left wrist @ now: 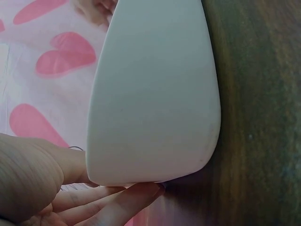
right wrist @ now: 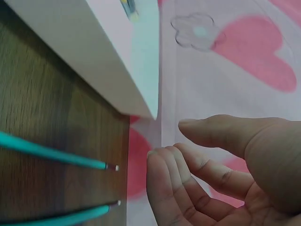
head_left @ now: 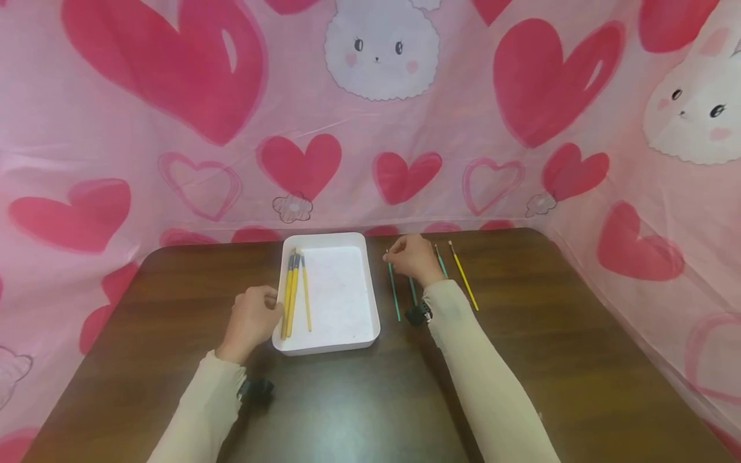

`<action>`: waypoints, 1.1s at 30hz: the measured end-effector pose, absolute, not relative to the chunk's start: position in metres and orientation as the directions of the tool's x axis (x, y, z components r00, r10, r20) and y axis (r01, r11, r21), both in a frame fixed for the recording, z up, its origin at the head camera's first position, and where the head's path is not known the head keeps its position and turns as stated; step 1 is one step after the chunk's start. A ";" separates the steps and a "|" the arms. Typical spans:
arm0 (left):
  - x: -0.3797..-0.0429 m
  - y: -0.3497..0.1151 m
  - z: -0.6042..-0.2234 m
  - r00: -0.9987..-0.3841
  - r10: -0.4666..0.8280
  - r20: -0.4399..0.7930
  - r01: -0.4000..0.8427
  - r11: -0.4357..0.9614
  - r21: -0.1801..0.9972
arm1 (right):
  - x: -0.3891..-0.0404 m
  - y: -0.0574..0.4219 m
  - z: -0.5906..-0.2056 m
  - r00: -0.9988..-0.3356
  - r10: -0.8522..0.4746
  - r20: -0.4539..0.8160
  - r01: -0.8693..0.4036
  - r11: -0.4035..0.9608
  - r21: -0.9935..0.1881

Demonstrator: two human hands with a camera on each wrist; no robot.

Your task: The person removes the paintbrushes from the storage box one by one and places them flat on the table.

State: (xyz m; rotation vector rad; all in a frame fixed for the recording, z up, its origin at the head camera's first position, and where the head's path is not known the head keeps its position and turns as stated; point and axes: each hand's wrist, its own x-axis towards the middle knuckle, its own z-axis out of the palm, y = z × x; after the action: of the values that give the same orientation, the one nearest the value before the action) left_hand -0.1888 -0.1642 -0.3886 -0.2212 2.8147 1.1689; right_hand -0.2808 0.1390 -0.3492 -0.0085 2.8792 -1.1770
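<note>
My left hand (head_left: pixel 251 318) pinches the left edge of a white tray (head_left: pixel 341 296). In the left wrist view, its thumb goes over the rim and its fingers lie against the outside of the tray wall (left wrist: pixel 155 94). Three yellow-handled paintbrushes (head_left: pixel 307 296) lie along the tray's left side, bristles toward the back. Right of the tray, my right hand (head_left: pixel 413 257) hovers over teal paintbrushes (head_left: pixel 394 292) on the table. The right wrist view shows its thumb apart from loosely bent fingers, nothing between them, with two teal paintbrushes (right wrist: pixel 61 154) below.
A yellow paintbrush (head_left: pixel 464 278) lies on the brown wooden table (head_left: pixel 538 334), to the right of the teal ones. Behind the table and along its sides hangs a pink cloth (head_left: pixel 359 122) with hearts and bunny faces.
</note>
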 end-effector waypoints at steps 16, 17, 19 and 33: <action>-0.191 -0.167 -0.394 -0.986 -0.111 -0.121 -0.164 0.699 0.696 | -0.291 0.062 -0.347 -0.989 -0.144 -0.041 -0.083 0.755 -0.650; -0.191 -0.167 -0.394 -0.987 -0.110 -0.119 -0.162 0.698 0.698 | -0.291 0.057 -0.347 -0.987 -0.149 -0.054 -0.079 0.758 -0.647; -0.191 -0.167 -0.394 -0.987 -0.110 -0.117 -0.160 0.696 0.700 | -0.290 0.046 -0.346 -0.983 -0.166 -0.075 -0.083 0.772 -0.630; -0.196 -0.166 -0.392 -0.986 -0.100 -0.136 -0.167 0.706 0.688 | -0.284 -0.014 -0.356 -0.961 -0.224 -0.161 -0.117 0.859 -0.498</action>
State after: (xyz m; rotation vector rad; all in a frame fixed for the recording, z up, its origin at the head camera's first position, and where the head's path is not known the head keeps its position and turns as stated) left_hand -0.1956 -0.1662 -0.3916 -0.2209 2.8187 1.1509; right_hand -0.2842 -0.0138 -0.3561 -0.2617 2.8211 -0.7357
